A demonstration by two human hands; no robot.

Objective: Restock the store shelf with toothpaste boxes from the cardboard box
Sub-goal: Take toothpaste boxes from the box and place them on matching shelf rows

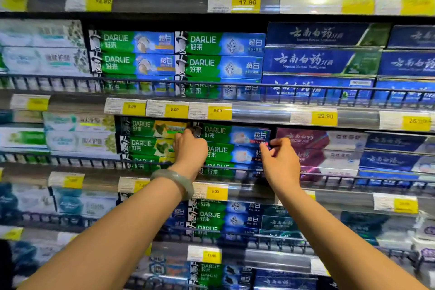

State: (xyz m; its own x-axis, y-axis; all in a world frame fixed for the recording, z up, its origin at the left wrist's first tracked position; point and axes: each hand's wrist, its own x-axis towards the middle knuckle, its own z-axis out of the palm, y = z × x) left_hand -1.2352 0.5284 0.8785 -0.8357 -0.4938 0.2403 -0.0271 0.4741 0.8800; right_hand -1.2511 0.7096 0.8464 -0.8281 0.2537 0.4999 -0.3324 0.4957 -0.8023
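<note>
So the toothpaste box (pixel 226 134), green and blue with DARLIE on it, lies flat with its long axis running left-right, printed face out toward the aisle. The logo end points left. It's the top one of a stack of matching boxes (pixel 233 154) on the middle shelf (pixel 254 192).

The left hand (pixel 189 150) has its fingers curled round the left end of the box, right over the logo. The right hand (pixel 281 162) pinches the right end between thumb and fingertips. There's a pale bangle (pixel 174 181) on the left wrist.

Room is tight. The price strip (pixel 259 114) of the shelf above sits just over the top edge of the box, with only a thin dark gap between them. A low wire rail (pixel 329 175) runs along the front edge and crosses the bottom box of the stack.

On the left, a stack of green-and-yellow boxes (pixel 146 141) sits right against it, and the left hand overlaps their right ends. On the right, maroon boxes (pixel 306 146) sit just beside it, partly behind the right hand. The rows above and below are packed full too, though it's all a bit blurry.
</note>
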